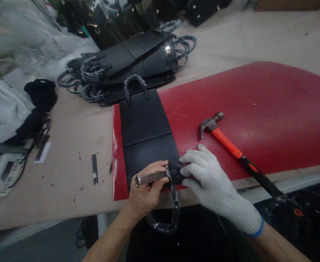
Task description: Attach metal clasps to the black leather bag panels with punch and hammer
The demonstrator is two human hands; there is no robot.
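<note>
My bare left hand (146, 193) is closed around a metal hand punch (152, 177), a grey cylinder with a shiny end, tilted low over the near edge of a black leather bag panel (149, 153). My right hand (206, 178), in a white knit glove, grips the panel's near right edge beside the punch tip. What lies under its fingertips is partly hidden. A plastic-wrapped handle (176, 207) hangs from the near edge below my hands. Another wrapped handle (135, 78) stands up at the panel's far edge.
Under the panel lies a red mat (258, 109). A claw hammer (226, 142) with an orange and black grip rests right of my hands. Behind, similar black panels (132, 54) are stacked. A small dark strip (94, 169) and scattered black bits lie left.
</note>
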